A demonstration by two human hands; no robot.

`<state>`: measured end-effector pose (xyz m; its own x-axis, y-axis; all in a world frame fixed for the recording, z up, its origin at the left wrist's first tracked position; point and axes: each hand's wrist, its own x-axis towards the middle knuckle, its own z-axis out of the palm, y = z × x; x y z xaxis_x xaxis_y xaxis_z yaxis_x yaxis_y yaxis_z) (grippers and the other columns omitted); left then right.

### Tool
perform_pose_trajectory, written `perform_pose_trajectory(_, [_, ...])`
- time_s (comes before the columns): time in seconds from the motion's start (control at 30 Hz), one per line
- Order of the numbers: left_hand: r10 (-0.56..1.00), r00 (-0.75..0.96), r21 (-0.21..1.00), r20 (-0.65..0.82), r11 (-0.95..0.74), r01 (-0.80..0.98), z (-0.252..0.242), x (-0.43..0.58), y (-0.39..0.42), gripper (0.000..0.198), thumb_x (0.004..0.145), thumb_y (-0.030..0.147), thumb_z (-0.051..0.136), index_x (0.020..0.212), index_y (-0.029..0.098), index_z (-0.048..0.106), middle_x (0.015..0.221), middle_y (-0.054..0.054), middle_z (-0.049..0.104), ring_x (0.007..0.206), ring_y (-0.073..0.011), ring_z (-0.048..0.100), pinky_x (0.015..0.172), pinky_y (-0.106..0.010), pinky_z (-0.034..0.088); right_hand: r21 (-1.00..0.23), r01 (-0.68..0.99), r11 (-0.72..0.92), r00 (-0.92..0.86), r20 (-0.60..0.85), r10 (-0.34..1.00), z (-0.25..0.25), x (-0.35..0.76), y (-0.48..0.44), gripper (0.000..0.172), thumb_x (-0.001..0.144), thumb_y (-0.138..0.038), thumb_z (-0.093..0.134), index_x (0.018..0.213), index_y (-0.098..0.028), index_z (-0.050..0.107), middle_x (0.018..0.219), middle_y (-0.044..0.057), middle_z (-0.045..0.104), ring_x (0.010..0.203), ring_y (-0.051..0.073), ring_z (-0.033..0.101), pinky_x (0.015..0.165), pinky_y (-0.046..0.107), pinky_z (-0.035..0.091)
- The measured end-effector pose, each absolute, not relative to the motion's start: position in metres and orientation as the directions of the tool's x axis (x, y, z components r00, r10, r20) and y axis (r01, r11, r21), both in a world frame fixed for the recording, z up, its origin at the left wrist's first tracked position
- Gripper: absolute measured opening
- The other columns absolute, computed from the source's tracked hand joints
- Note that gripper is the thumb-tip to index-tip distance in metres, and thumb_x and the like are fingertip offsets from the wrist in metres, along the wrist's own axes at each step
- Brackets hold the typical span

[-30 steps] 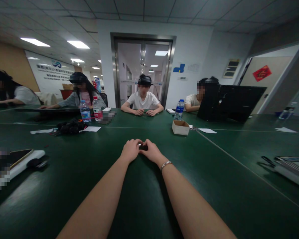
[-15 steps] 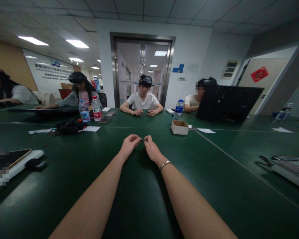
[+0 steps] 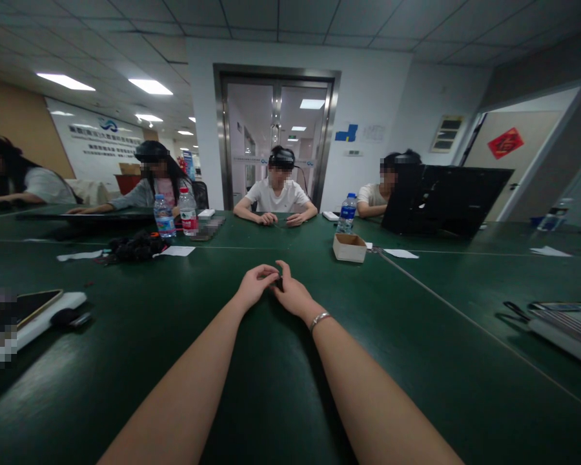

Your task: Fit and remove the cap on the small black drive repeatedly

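Note:
My left hand [image 3: 254, 284] and my right hand [image 3: 293, 296] meet above the dark green table [image 3: 275, 387], straight ahead of me. Between their fingertips is a small dark object [image 3: 279, 283], too small and too covered to name. The left thumb and forefinger are pinched together at its left side. On the right, the thumb and bent fingers close around it, while the forefinger points up and away. A silver bracelet [image 3: 319, 320] circles the right wrist.
An open cardboard box [image 3: 349, 248] stands beyond my right hand, near a blue-labelled bottle [image 3: 347, 213]. Black cables or straps [image 3: 135, 247] lie in a heap at left. Two bottles stand behind them. A black monitor [image 3: 445, 200] is at right. Several people sit around the table.
My hands have come together, the right moving slightly left until the fingertips meet. The right forefinger has lifted, and more of the small dark object shows between the hands.

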<state>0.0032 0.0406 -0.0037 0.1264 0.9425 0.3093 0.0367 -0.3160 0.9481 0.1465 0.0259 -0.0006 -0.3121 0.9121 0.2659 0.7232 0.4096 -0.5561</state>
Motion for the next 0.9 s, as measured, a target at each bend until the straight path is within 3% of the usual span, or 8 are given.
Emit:
perform_pose_trajectory(0.23, [0.945, 0.114, 0.94, 0.305, -0.318, 0.124, -0.004, 0.002, 0.042, 0.03, 0.067, 0.043, 0.067, 0.081, 0.017, 0.066, 0.078, -0.005, 0.066, 0.076, -0.0172, 0.06, 0.069, -0.028, 0.047, -0.825, 0.46, 0.328, -0.19, 0.27, 0.944, -0.01, 0.153, 0.039, 0.06, 0.071, -0.041, 0.064, 0.123, -0.022, 0.041, 0.071, -0.004, 0.053, 0.059, 0.012, 0.05, 0.059, 0.026, 0.042])
perform_pose_trajectory(0.4, [0.962, 0.085, 0.959, 0.258, -0.266, 0.099, -0.002, 0.002, 0.039, 0.032, 0.065, 0.045, 0.068, 0.08, 0.017, 0.064, 0.071, -0.003, 0.063, 0.071, -0.0161, 0.06, 0.068, -0.028, 0.046, -0.938, 0.277, 0.21, -0.155, 0.172, 0.973, -0.004, 0.153, 0.043, 0.026, 0.081, -0.04, 0.049, 0.098, -0.021, 0.055, 0.069, -0.003, 0.051, 0.056, 0.01, 0.047, 0.05, 0.021, 0.038])
perform_pose_trajectory(0.47, [0.964, 0.082, 0.961, 0.252, -0.259, 0.094, -0.001, 0.002, 0.038, 0.033, 0.064, 0.045, 0.068, 0.08, 0.017, 0.063, 0.069, -0.002, 0.063, 0.07, -0.0159, 0.06, 0.068, -0.029, 0.046, -0.963, 0.218, 0.157, -0.151, 0.126, 0.98, -0.001, 0.152, 0.042, 0.021, 0.084, -0.034, 0.044, 0.094, -0.02, 0.056, 0.069, -0.003, 0.051, 0.054, 0.009, 0.046, 0.047, 0.021, 0.037])
perform_pose_trajectory(0.7, [0.961, 0.093, 0.956, 0.26, -0.269, 0.118, 0.002, 0.002, 0.035, 0.035, 0.065, 0.047, 0.066, 0.081, 0.017, 0.062, 0.067, -0.001, 0.06, 0.067, -0.0147, 0.057, 0.065, -0.028, 0.043, -0.971, 0.145, 0.191, -0.154, 0.168, 0.974, 0.001, 0.157, 0.043, 0.023, 0.08, -0.03, 0.052, 0.099, -0.018, 0.054, 0.059, -0.007, 0.046, 0.047, 0.008, 0.044, 0.05, 0.022, 0.037])
perform_pose_trajectory(0.9, [0.965, 0.078, 0.957, 0.249, -0.258, 0.13, 0.002, 0.002, 0.037, 0.034, 0.065, 0.048, 0.066, 0.078, 0.016, 0.062, 0.062, 0.0, 0.058, 0.062, -0.0133, 0.054, 0.06, -0.026, 0.041, -0.975, 0.081, 0.208, -0.177, 0.191, 0.966, -0.002, 0.163, 0.045, 0.034, 0.073, -0.028, 0.06, 0.104, -0.016, 0.053, 0.063, -0.007, 0.049, 0.051, 0.007, 0.048, 0.053, 0.022, 0.038])
